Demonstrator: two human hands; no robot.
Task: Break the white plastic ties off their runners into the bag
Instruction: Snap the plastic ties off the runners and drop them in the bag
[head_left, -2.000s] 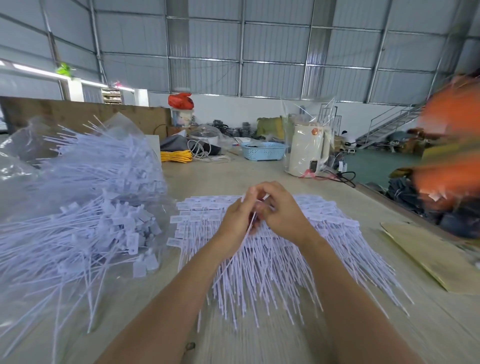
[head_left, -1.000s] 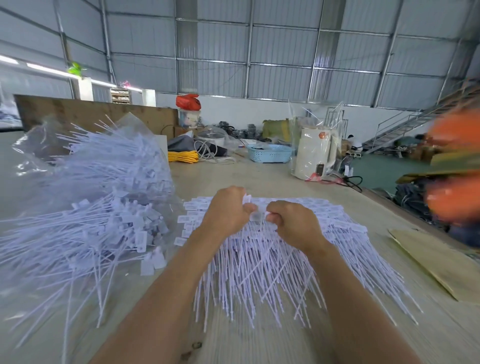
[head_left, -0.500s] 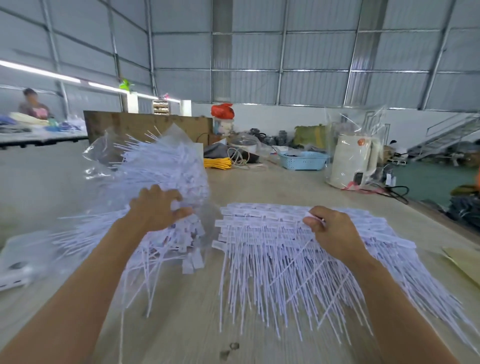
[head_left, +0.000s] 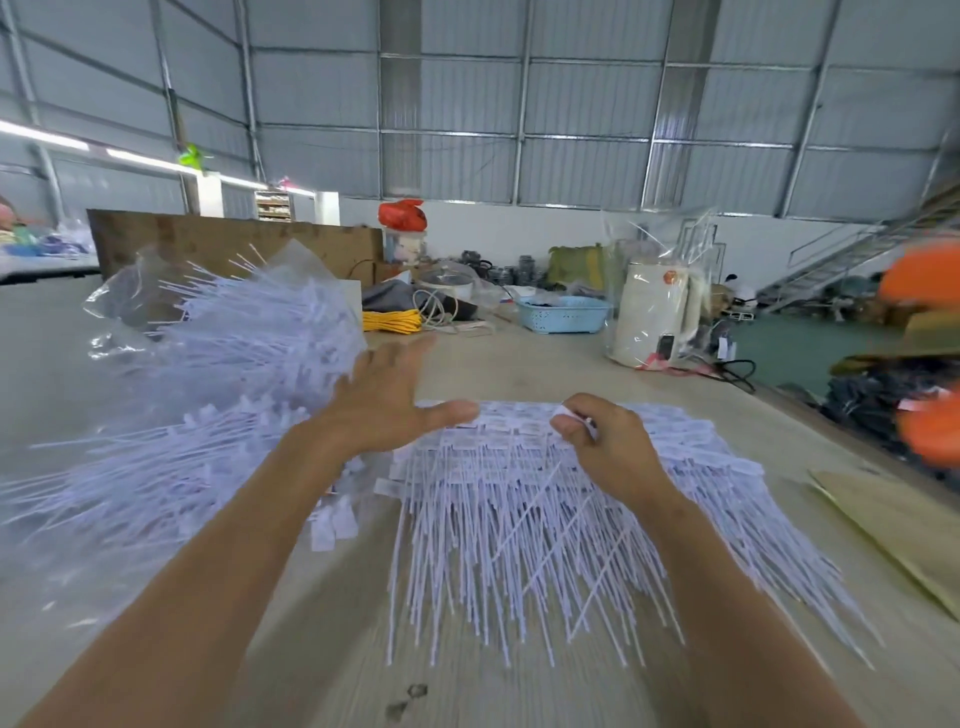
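Now between breaks: left hand (head_left: 384, 402) flat, empty, beside bag (head_left: 218, 364) at worktop's left edge. Right hand (head_left: 602, 441) pinches ties (head_left: 519, 519) mid-worktop. Next, probably: left rejoins, snaps off batch.

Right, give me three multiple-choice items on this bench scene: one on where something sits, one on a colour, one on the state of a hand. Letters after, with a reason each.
1. Where does the clear bag of loose ties lie relative to the fan of ties on runners?
A. to its left
B. to its right
C. on top of it

2. What colour is the perforated basket at the far end of the table?
A. red
B. light blue
C. black

3. What is the left hand doing?
A. gripping a bundle of ties
B. open, fingers spread, holding nothing
C. clenched in a fist

Answers:
1 A, the bag bulges at the left of the fan.
2 B, its plastic is pale blue.
3 B, its fingers are straight and apart, while the right hand pinches the ties.
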